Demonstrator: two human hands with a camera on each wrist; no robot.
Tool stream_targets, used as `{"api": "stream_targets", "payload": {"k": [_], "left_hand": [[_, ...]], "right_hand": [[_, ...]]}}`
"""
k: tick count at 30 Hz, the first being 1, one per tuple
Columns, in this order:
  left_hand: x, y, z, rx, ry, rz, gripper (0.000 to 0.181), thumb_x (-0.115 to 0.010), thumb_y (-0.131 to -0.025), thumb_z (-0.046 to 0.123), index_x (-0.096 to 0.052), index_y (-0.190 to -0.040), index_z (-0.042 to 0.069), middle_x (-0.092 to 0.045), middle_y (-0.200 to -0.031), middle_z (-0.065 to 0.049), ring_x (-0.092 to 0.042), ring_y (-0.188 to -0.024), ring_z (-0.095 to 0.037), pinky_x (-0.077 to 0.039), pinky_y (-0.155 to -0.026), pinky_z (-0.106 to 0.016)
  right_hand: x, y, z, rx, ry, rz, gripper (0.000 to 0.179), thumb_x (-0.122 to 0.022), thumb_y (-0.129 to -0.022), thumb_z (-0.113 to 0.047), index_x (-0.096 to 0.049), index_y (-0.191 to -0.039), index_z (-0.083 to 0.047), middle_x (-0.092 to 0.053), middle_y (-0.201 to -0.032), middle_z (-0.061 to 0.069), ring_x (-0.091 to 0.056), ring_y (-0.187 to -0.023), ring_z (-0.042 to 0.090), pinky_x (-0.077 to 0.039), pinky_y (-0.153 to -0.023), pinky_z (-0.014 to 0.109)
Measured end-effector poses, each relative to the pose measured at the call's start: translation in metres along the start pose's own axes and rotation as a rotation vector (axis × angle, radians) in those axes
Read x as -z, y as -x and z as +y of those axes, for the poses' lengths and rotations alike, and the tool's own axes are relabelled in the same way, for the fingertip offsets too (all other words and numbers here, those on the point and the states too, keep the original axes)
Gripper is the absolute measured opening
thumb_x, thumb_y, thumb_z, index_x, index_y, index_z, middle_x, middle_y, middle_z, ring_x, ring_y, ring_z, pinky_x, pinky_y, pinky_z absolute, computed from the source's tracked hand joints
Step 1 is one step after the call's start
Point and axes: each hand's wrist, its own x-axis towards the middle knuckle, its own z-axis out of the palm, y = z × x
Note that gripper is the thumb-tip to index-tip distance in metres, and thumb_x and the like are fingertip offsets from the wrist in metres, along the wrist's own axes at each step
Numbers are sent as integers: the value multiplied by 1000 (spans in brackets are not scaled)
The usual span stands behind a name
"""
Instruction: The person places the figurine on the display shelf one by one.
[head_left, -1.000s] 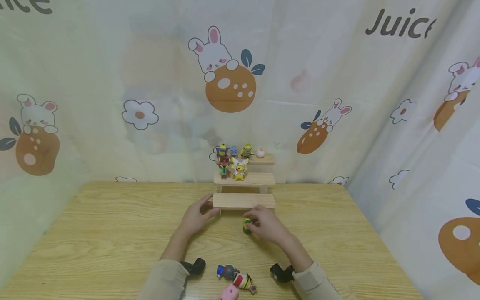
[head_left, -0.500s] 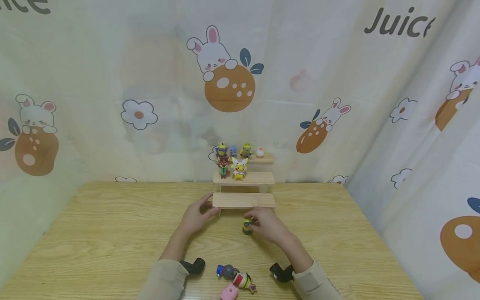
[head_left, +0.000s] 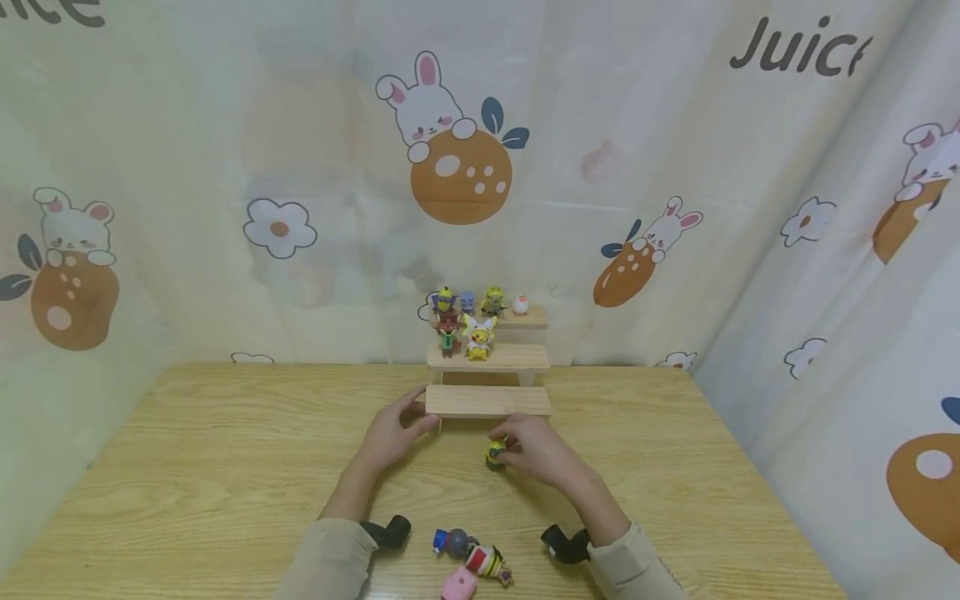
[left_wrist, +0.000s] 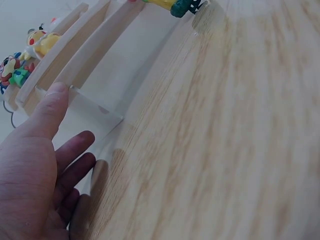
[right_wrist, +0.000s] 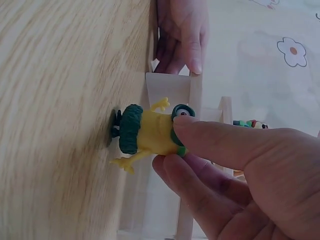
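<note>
In the head view my right hand (head_left: 536, 450) pinches a small yellow minion figure (head_left: 495, 455), in front of a stepped wooden display stand (head_left: 487, 402). The right wrist view shows the figure (right_wrist: 157, 127) with a green skirt and goggles. Thumb and fingers hold its head; its feet are at the tabletop, with a dark base or shadow beneath. My left hand (head_left: 390, 432) is at the left end of the lowest step. In the left wrist view its thumb touches that step's end, while the other fingers are loosely bent beside the clear leg.
Several small figures stand on the upper steps, including a fox (head_left: 447, 337) and a yellow figure in white (head_left: 478, 337). Near the front lie a blue-and-grey figure (head_left: 452, 543), a red-and-yellow one (head_left: 489, 563) and a pink one (head_left: 459, 585). A printed curtain (head_left: 337, 167) hangs behind the table.
The minion figure has shifted very slightly toward me and turned a little in my right hand, so more of it shows. The left hand has stayed at the stand.
</note>
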Motion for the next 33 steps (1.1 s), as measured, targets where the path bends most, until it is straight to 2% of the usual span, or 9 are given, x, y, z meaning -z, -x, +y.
{"api": "stream_targets", "payload": {"k": [9,18,21,25,29,33], "left_hand": [[0,-1,0,3,7,0,66,-68,-85,43,-43,-143,22,-68,-116,-5,-51,-126,-29,-32,-111,-51],[0,-1,0,-8,10,-2,68,-67,-85,44,-43,-144,19,-68,-116,-5,-51,-126,-29,-33,-110,-51],[1,0,1,-10,13,5,68,-67,-85,44,-43,-144,18,-68,-116,-5,-51,-125,-30,-33,-110,-52],[2,1,3,-6,16,4,69,-68,-84,45,-43,-143,19,-68,-116,-5,-51,-125,-30,-32,-110,-53],[1,1,3,6,18,0,69,-68,-84,47,-43,-143,21,-68,-116,-4,-51,-126,-29,-31,-111,-52],[1,2,3,7,24,4,69,-68,-84,46,-43,-143,21,-68,-115,-3,-51,-125,-29,-31,-111,-52]], "right_hand": [[-1,-1,1,9,0,7,28,-73,-81,-7,-70,-108,-2,-67,-99,6,-64,-84,15,-54,-70,23],[6,-2,7,54,-53,29,29,-71,-83,-9,-68,-111,-2,-67,-100,6,-66,-89,17,-56,-76,26],[15,-2,8,81,-113,37,30,-71,-85,-11,-67,-113,-2,-66,-103,6,-66,-94,19,-56,-81,28],[31,-7,9,57,-206,50,31,-68,-87,-11,-65,-117,-3,-65,-111,9,-64,-101,21,-55,-85,28],[53,-20,11,14,-227,89,30,-65,-90,-10,-63,-119,-2,-64,-116,12,-63,-104,25,-55,-87,31],[77,-41,14,18,-204,174,30,-66,-89,-9,-64,-117,0,-65,-115,16,-64,-103,30,-56,-87,36]]}}
